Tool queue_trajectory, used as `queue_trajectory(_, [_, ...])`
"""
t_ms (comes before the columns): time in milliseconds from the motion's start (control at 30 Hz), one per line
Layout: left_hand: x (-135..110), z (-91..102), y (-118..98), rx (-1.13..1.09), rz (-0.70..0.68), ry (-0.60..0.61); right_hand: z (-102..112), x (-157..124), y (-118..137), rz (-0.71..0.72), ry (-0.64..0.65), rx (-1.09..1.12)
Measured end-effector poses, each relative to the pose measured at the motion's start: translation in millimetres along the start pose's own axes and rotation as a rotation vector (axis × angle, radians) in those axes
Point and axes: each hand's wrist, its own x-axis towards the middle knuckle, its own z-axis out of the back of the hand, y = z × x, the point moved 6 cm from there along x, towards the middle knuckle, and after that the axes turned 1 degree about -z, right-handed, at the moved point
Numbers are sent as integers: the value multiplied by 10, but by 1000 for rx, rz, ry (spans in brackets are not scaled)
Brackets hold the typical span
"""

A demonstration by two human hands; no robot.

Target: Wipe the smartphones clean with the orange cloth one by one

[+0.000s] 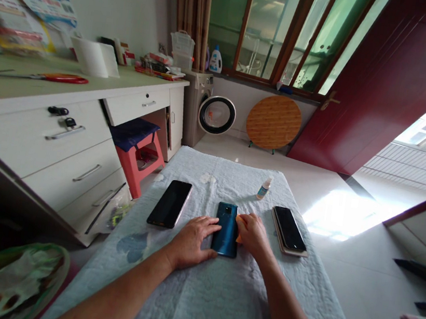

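A blue phone (226, 237) lies back side up on the light blue cloth (194, 303), its camera block at the far end. My left hand (195, 241) rests along its left edge, fingers spread and touching it. At the right edge, my right hand (253, 233) closes on an orange cloth (240, 228) and presses it against the phone; most of the cloth is hidden under the fingers. To the left lies a black-screened phone (170, 203). Another dark phone (289, 229), on a pale case or cover, is off to the right. Behind them stands a small spray bottle (264, 188).
Along the left runs a white desk (126, 101) with scissors (64, 78) and a paper roll (93, 57) on top. A red stool (137, 162) is tucked beside it. A waste bin (61, 265) sits low at left. Beyond is a washing machine with its round door (217, 115) open.
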Motion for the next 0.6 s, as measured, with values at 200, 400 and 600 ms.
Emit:
queue_trajectory(200, [-7,0,3,-2,3,1,127,-113,92,-13,157,26])
queue_trajectory(400, [-10,3,5,-4,10,-11,71,-239,46,-152,451,189])
queue_trajectory(600, [-3,-6,9,2,16,-3,67,-314,63,-138,562,210])
